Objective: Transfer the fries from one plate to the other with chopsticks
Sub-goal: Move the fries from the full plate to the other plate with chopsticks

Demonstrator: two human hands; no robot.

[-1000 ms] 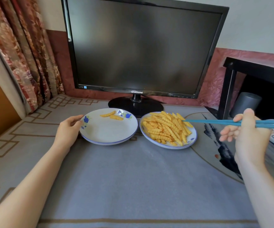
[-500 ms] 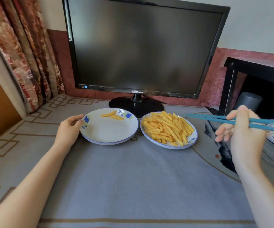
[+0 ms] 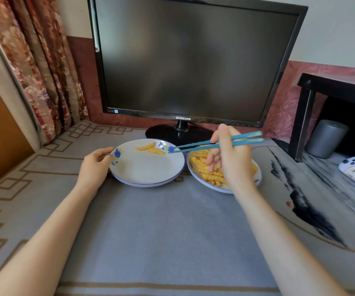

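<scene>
Monitor (image 3: 183,60) stands beyond the right hand (image 3: 232,159), its base just behind both plates. Grey cloth (image 3: 161,231) spreads wide nearward of that hand. Left plate (image 3: 144,167), rim held by the left hand (image 3: 96,165), sits just beside the right plate (image 3: 257,180), whose fries (image 3: 206,171) lie under the grip. Chopsticks (image 3: 204,144), clasped in the right hand, reach leftward, tips near two fries (image 3: 150,148).

Both forearms bare. The left hand (image 3: 96,165) sits at the left rim of the white plate (image 3: 146,176), fingers curled round the edge, holding it. The right hand (image 3: 230,161) is raised just right of the plate, back toward camera, pinching the chopsticks (image 3: 204,144) with thumb and upper fingers; lower fingers hang loose. Chopstick tips reach over the plate's far-right rim.
</scene>
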